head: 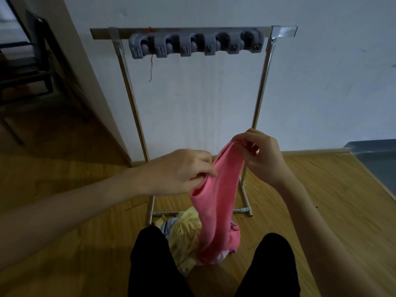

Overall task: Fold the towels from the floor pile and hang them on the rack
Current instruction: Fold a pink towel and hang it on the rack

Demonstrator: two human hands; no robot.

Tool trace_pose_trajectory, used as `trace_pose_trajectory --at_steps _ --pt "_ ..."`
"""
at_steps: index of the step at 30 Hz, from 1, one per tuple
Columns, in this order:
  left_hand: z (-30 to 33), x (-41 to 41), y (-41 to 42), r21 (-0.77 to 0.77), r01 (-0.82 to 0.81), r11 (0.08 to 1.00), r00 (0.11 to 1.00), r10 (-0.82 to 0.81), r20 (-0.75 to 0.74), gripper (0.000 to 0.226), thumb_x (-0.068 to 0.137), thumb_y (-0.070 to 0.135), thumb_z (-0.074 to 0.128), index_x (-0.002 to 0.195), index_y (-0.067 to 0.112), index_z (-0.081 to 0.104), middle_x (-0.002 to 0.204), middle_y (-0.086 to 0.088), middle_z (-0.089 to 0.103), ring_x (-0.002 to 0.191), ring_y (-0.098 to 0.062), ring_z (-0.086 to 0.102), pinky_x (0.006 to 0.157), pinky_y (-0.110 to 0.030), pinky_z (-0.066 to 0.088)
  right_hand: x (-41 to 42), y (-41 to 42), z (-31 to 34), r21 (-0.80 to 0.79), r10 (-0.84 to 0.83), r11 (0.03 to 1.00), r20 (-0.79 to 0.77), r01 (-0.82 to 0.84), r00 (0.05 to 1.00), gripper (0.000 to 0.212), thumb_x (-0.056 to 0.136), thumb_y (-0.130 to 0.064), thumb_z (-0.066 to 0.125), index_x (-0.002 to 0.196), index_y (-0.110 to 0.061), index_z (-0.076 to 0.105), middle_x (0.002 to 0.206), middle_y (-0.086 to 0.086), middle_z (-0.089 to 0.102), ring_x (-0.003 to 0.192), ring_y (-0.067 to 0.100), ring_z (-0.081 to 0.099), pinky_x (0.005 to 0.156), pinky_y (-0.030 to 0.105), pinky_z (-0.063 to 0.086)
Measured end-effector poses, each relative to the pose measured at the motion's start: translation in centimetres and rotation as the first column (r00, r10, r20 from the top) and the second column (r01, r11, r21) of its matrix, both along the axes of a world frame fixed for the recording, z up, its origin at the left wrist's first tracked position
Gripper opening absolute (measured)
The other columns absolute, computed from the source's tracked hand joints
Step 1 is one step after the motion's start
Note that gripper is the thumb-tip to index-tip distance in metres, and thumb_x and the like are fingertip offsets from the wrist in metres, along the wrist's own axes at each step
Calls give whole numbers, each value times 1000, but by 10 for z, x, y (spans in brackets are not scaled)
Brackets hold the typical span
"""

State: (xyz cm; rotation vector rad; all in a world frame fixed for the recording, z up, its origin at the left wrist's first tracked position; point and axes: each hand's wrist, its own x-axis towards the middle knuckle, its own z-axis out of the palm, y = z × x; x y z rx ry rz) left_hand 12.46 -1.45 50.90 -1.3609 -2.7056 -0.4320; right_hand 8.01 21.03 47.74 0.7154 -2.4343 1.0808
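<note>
**First towel in hand, rack bare**

Dark-trousered legs [150, 264] frame the bottom of the view, and between them lies the floor pile [184, 243]: a yellow cloth, pale lilac pieces and a patch of pink, crumpled on the wooden floor [75, 211]. Rising from that pile is the pink towel [216, 200], whose lower end is not yet clear of the heap. The left hand [180, 170] is closed on the towel's near edge, thumb and fingertips pinching the cloth just below the knuckles. The right hand [259, 151] is closed on the far upper corner, its fingers curled over the fabric, so that the towel hangs slack between the two grips and down below them. No fold can be made out; the cloth appears bunched lengthwise rather than squared. Above and beyond the fingers stands the rack [192, 33], a metal frame against the white wall [321, 71], carrying a grey row of clips [195, 45]. Only a loose red thread [151, 67] hangs from it; no towel is hung. Judged from this, the task is near its start: one towel is lifted, and all folding and hanging remain.
</note>
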Motion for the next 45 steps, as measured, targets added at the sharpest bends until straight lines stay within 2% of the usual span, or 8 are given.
trace_pose_trajectory --at_steps 4,6,10,20,26,32,41,45 --pt "-7 -7 2 -4 72 997 966 -70 -250 8 88 6 62 94 5 68 100 -7 57 87 -15 52 72 -27 44 0 5 -1 -6 6 1000 17 -6 1000 21 84 0 61 94 -15 71 83 -5 62 71 9 56 63 15 44" --pt "-10 -12 4 -19 122 992 934 -121 -335 3 88 4 64 89 4 66 109 -9 60 100 -20 54 80 -31 42 1 6 -1 -5 6 1000 18 -6 1000 19 84 0 62 93 -15 71 82 -6 62 71 8 56 62 14 44" --pt "-13 -20 3 -66 138 988 929 -152 -337 11 90 2 57 93 10 63 110 -4 65 119 -17 52 98 -30 36 2 7 1 -18 -14 1000 19 14 1000 17 84 0 64 94 -10 72 80 -15 59 73 -2 56 64 8 42" --pt "-12 -36 5 76 -120 990 874 141 -465 19 90 27 51 96 16 66 85 3 63 89 -19 51 86 -33 34 8 1 4 -96 54 994 83 -46 995 13 85 -5 67 96 -12 71 84 -7 67 75 8 62 67 23 53" --pt "-16 -34 8 154 -161 975 873 213 -439 22 91 33 51 94 16 65 81 3 61 86 -19 50 86 -33 33 9 2 8 -196 169 969 93 -149 981 13 88 7 58 91 -3 51 80 8 59 69 23 60 62 37 55" --pt "-9 -35 10 199 -200 959 861 269 -431 31 93 44 51 87 17 65 79 6 63 83 -17 51 86 -35 36 5 2 12 -116 169 981 93 -158 981 23 88 9 57 97 -7 71 89 -1 65 76 7 63 69 17 51" --pt "1 -36 15 251 -242 937 809 338 -481 30 94 41 49 81 17 61 69 6 58 76 -17 48 82 -35 35 3 1 30 -293 279 932 196 -216 940 22 88 -7 53 100 -3 72 92 9 64 79 23 64 71 32 53" --pt "5 -37 15 286 -269 920 776 383 -501 27 93 38 53 79 16 62 66 6 58 75 -19 48 85 -37 35 2 -7 31 -148 220 967 76 -207 973 15 82 -14 72 96 -14 71 89 7 65 78 17 64 71 26 55"
